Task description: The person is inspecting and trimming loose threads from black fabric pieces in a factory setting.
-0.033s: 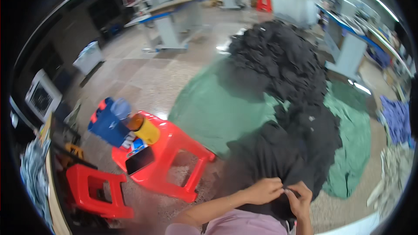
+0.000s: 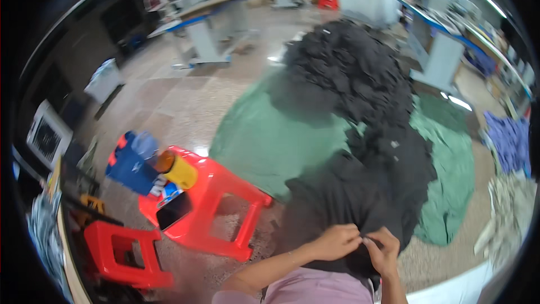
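My left hand [image 2: 339, 242] and my right hand [image 2: 383, 249] meet low in the view, just above my lap. The fingers of both are pinched, and their tips nearly touch. What lies between the tips is too small to make out. Directly under them spreads black cloth [image 2: 337, 194], running from my lap to the floor. Beyond it, the cloth joins a tall heap of crumpled black fabric pieces [image 2: 360, 73]. A green sheet [image 2: 264, 146] lies beneath the heap and shows on both sides of it.
To my left stands a red plastic stool [image 2: 211, 236] bearing a phone [image 2: 174, 211], a yellow-wrapped bottle [image 2: 181, 173] and a blue bag [image 2: 132, 166]. A lower red stool [image 2: 104, 253] is beside it. Purple cloth [image 2: 508, 141] and pale cloth [image 2: 509, 214] lie at right. Worktables [image 2: 208, 42] stand farther back.
The whole scene has shifted slightly left and up in the view. Both hands stay pinched together over the black cloth, with barely any change in their pose.
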`<act>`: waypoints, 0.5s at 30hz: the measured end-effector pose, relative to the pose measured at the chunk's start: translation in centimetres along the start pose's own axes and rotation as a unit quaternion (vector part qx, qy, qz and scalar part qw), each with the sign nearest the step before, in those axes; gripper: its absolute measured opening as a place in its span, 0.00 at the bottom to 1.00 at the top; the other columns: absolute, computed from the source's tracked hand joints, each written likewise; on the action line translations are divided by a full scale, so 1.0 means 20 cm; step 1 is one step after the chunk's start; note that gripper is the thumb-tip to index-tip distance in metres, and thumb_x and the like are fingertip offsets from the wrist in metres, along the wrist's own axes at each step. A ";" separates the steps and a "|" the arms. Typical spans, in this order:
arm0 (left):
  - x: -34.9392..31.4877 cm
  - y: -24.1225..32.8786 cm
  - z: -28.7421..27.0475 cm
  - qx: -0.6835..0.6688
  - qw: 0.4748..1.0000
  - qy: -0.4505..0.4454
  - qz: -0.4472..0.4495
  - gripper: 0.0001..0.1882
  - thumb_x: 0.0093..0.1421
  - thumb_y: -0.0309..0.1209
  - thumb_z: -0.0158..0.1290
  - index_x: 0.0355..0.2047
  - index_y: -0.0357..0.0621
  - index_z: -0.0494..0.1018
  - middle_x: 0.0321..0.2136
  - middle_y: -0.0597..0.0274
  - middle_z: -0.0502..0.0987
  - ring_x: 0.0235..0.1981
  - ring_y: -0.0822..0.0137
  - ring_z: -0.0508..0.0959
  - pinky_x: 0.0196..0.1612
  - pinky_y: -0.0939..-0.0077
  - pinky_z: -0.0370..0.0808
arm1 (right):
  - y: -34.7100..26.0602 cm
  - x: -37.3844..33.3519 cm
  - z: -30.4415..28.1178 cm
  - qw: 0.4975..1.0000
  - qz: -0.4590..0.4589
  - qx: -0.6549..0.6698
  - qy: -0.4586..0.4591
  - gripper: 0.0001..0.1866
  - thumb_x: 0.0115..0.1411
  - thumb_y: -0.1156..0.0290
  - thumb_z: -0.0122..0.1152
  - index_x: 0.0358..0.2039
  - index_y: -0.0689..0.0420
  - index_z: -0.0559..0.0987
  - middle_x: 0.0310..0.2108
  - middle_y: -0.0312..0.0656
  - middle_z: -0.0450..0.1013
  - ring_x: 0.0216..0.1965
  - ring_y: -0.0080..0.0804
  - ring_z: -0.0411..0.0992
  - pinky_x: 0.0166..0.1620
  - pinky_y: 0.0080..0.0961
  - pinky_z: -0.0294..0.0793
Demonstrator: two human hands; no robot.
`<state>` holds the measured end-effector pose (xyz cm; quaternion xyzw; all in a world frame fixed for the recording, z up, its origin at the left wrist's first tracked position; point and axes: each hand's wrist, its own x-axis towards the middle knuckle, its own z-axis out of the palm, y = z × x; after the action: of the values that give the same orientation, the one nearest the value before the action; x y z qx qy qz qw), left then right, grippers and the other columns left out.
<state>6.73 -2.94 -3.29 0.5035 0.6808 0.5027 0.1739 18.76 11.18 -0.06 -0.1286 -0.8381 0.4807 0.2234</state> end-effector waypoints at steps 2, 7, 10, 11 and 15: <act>-0.01 0.01 0.04 -0.108 0.987 0.052 -0.108 0.15 0.60 0.27 0.52 0.18 0.36 0.62 0.16 0.64 0.63 0.19 0.73 0.64 0.23 0.73 0.63 | 0.01 0.00 0.02 1.000 -0.016 0.007 0.012 0.03 0.50 0.79 0.65 0.27 0.62 0.81 0.23 0.42 0.74 0.26 0.34 0.73 0.31 0.25 0.71; -0.04 0.06 0.04 -0.290 0.910 0.121 -0.270 0.17 0.60 0.21 0.52 0.15 0.48 0.63 0.19 0.81 0.61 0.22 0.87 0.58 0.22 0.85 0.53 | -0.04 -0.02 0.06 0.997 -0.048 0.022 0.049 0.05 0.53 0.79 0.65 0.32 0.61 0.81 0.25 0.40 0.72 0.26 0.29 0.70 0.31 0.23 0.69; -0.02 0.11 0.06 -0.212 0.948 0.147 -0.185 0.06 0.58 0.23 0.51 0.25 0.33 0.70 0.20 0.73 0.66 0.24 0.81 0.63 0.26 0.82 0.63 | 0.04 -0.03 0.09 0.931 0.229 0.282 0.018 0.07 0.56 0.72 0.66 0.33 0.62 0.82 0.27 0.33 0.74 0.30 0.21 0.70 0.34 0.21 0.69; -0.04 0.06 0.07 -0.202 0.953 0.138 -0.178 0.04 0.57 0.21 0.51 0.28 0.31 0.71 0.22 0.70 0.67 0.25 0.80 0.64 0.28 0.82 0.64 | 0.05 -0.02 0.10 0.906 0.260 0.332 0.018 0.08 0.57 0.72 0.66 0.34 0.62 0.82 0.27 0.33 0.74 0.30 0.20 0.70 0.34 0.20 0.69; -0.07 0.05 0.11 -0.268 0.919 0.173 -0.230 0.04 0.58 0.22 0.53 0.30 0.32 0.77 0.22 0.76 0.72 0.24 0.83 0.66 0.28 0.85 0.64 | 0.06 -0.04 0.10 0.885 0.281 0.371 -0.009 0.08 0.58 0.70 0.65 0.36 0.61 0.81 0.27 0.34 0.74 0.31 0.19 0.70 0.34 0.19 0.68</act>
<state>9.49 -3.07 -3.84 0.1724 0.6375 0.6917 0.2923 18.35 9.96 -2.24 -0.2620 -0.5296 0.8002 0.1029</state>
